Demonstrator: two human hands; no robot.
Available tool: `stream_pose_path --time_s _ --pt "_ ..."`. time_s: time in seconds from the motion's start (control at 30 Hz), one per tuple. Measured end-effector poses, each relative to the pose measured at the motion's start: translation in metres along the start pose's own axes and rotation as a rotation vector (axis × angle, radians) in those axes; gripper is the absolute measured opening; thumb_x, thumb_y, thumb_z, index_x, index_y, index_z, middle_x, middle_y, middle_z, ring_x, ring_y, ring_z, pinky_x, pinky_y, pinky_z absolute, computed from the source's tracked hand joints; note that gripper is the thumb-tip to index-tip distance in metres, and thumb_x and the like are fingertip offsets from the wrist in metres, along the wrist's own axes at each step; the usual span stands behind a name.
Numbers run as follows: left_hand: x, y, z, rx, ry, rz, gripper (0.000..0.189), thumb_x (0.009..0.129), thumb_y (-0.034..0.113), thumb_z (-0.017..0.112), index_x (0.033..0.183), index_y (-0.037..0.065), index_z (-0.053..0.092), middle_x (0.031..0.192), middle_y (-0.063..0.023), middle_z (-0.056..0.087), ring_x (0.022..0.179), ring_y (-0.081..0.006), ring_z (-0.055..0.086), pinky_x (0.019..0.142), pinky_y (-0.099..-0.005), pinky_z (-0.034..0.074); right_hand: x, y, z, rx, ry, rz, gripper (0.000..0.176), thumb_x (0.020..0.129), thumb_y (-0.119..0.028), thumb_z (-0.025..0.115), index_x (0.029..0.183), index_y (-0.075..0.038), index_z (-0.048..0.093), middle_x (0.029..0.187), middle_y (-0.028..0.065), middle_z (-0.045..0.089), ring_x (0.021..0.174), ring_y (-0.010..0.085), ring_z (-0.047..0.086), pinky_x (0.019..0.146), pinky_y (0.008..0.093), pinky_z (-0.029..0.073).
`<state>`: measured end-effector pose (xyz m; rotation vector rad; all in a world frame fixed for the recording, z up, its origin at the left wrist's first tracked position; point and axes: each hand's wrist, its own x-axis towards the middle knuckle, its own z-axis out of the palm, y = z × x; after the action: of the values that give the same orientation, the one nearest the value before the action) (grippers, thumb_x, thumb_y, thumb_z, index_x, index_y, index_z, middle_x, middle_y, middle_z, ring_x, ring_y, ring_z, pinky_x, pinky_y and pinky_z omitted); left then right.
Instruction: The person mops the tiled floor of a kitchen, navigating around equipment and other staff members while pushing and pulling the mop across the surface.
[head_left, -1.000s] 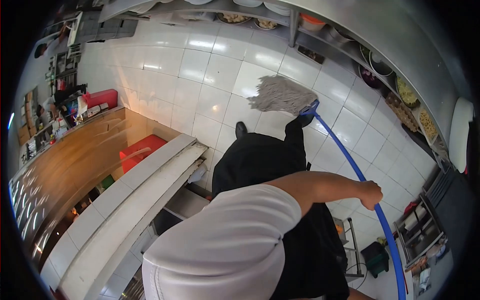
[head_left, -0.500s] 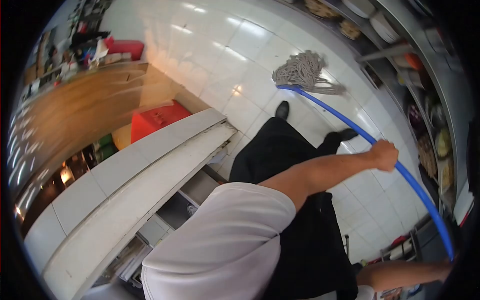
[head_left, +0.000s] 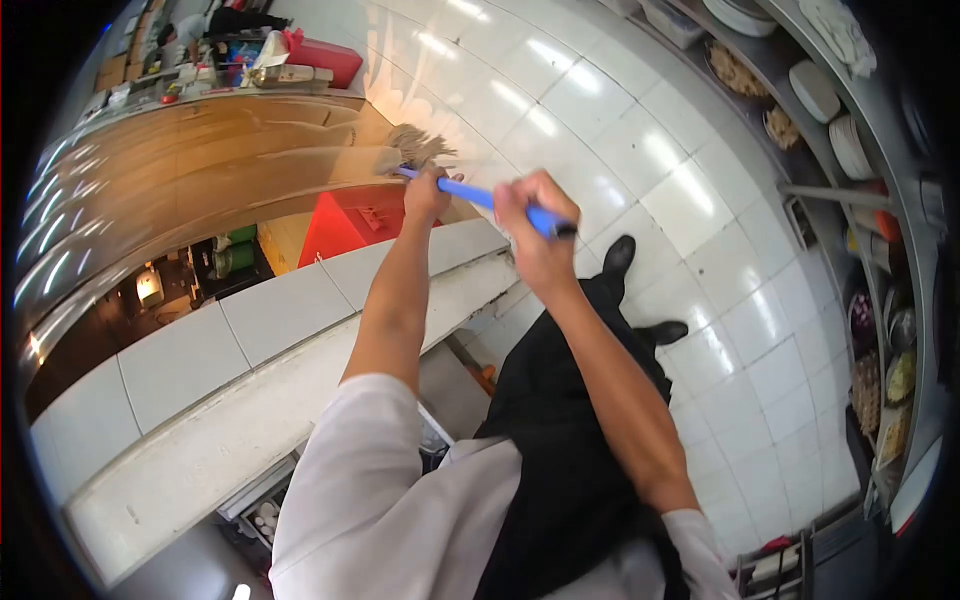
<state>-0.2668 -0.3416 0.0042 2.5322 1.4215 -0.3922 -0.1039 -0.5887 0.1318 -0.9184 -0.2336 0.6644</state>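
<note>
A mop with a blue handle (head_left: 470, 193) stretches away from me, its end cap pointing back towards me. My left hand (head_left: 427, 194) is closed around the handle close to the mop head. Nearer the handle's end, my right hand (head_left: 538, 225) grips it too. The grey string mop head (head_left: 420, 146) rests on the tiled floor beside the wooden panel, partly blurred and partly behind the handle and hand.
A white-tiled counter ledge (head_left: 285, 325) runs along my left, with a red box (head_left: 350, 222) beyond it. Shelves (head_left: 790, 110) holding dishes and food line the right. Glossy white floor tiles (head_left: 660, 210) lie between. A person (head_left: 215, 28) is at the far upper left.
The mop has swung from the floor at upper right over to the wooden panel on the left. Both hands have moved left with the handle, and my right hand has come fully into view.
</note>
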Motion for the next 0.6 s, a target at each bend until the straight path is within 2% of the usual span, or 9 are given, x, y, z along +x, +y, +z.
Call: stream_pose_path --time_s 0.07,0.1,0.13,0.2,0.27,0.33,0.4,0.47,0.6 --pt "-0.03 0.011 -0.009 -0.126 0.168 0.046 0.034 0.089 0.038 0.075 0.096 0.005 0.07 0.095 -0.0169 0.07 0.091 -0.0412 0.067 0.08 -0.0488 0.053 -0.014 -0.035 -0.019 -0.002 -0.256 0.008 0.026 0.094 -0.002 0.067 0.076 -0.005 0.049 0.072 0.0042 0.058 0.067 0.0128 0.052 0.068 0.0299 0.045" --pt "-0.047 0.021 -0.006 -0.258 0.329 0.117 0.032 0.089 0.036 0.075 0.092 0.005 0.068 0.092 -0.0162 0.069 0.086 -0.0406 0.066 0.077 -0.0487 0.052 -0.028 -0.049 -0.028 0.015 -0.333 -0.017 0.027 0.092 -0.001 0.069 0.074 -0.005 0.048 0.071 0.0032 0.056 0.065 0.0123 0.05 0.064 0.0289 0.043" --pt "-0.054 0.033 0.0 -0.267 0.34 0.124 0.032 0.089 0.036 0.075 0.092 0.005 0.068 0.092 -0.0162 0.069 0.086 -0.0406 0.066 0.077 -0.0487 0.052 -0.029 -0.063 -0.039 0.021 -0.426 -0.074 0.029 0.089 0.0 0.071 0.072 -0.004 0.048 0.071 0.0021 0.054 0.064 0.0118 0.048 0.06 0.0279 0.041" --pt "-0.079 0.052 0.013 -0.34 0.628 0.218 0.025 0.089 0.026 0.075 0.085 0.004 0.064 0.086 -0.0158 0.066 0.08 -0.0391 0.064 0.072 -0.0482 0.051 -0.039 -0.1 -0.059 -0.119 -0.503 -0.17 0.027 0.085 0.002 0.073 0.073 -0.003 0.049 0.072 0.0041 0.057 0.064 0.0181 0.053 0.066 0.0297 0.047" --pt "-0.093 0.08 0.03 -0.343 0.683 0.249 0.02 0.087 0.02 0.076 0.085 0.004 0.064 0.086 -0.0159 0.066 0.083 -0.0382 0.064 0.073 -0.0461 0.052 -0.052 -0.131 -0.082 -0.145 -0.483 -0.197 0.026 0.081 0.004 0.072 0.072 -0.004 0.05 0.071 0.0061 0.059 0.066 0.0242 0.058 0.077 0.0367 0.052" --pt "-0.11 0.123 0.05 -0.439 0.619 0.373 0.018 0.086 0.017 0.074 0.083 0.003 0.063 0.085 -0.0157 0.067 0.083 -0.0381 0.064 0.074 -0.0453 0.052 -0.068 -0.16 -0.116 -0.077 -0.418 -0.131 0.026 0.079 0.006 0.07 0.069 -0.005 0.049 0.068 0.0081 0.058 0.067 0.0259 0.059 0.084 0.0454 0.052" --pt "-0.133 0.152 0.084 -0.454 0.354 0.507 0.015 0.083 0.018 0.076 0.087 0.005 0.068 0.095 -0.0165 0.071 0.089 -0.038 0.068 0.084 -0.0453 0.054 -0.09 -0.176 -0.166 -0.09 -0.349 -0.063 0.026 0.076 0.003 0.07 0.067 -0.007 0.048 0.065 0.0087 0.056 0.066 0.0248 0.058 0.087 0.0497 0.05" --pt "-0.159 0.191 0.108 -0.596 0.011 0.682 0.015 0.077 0.018 0.075 0.083 0.006 0.069 0.091 -0.0156 0.071 0.086 -0.0385 0.067 0.08 -0.0457 0.054 -0.113 -0.21 -0.208 -0.236 -0.29 -0.089 0.024 0.074 -0.003 0.071 0.065 -0.007 0.049 0.061 0.0072 0.053 0.06 0.021 0.054 0.077 0.0455 0.05" --pt "-0.232 0.321 0.12 -0.486 -0.348 0.999 0.015 0.074 0.021 0.07 0.08 0.008 0.067 0.083 -0.0131 0.067 0.083 -0.0367 0.066 0.073 -0.0476 0.052 -0.169 -0.336 -0.297 -0.224 -0.251 -0.179 0.024 0.073 -0.011 0.07 0.062 -0.008 0.049 0.052 0.0034 0.047 0.045 0.0168 0.044 0.057 0.0361 0.037"
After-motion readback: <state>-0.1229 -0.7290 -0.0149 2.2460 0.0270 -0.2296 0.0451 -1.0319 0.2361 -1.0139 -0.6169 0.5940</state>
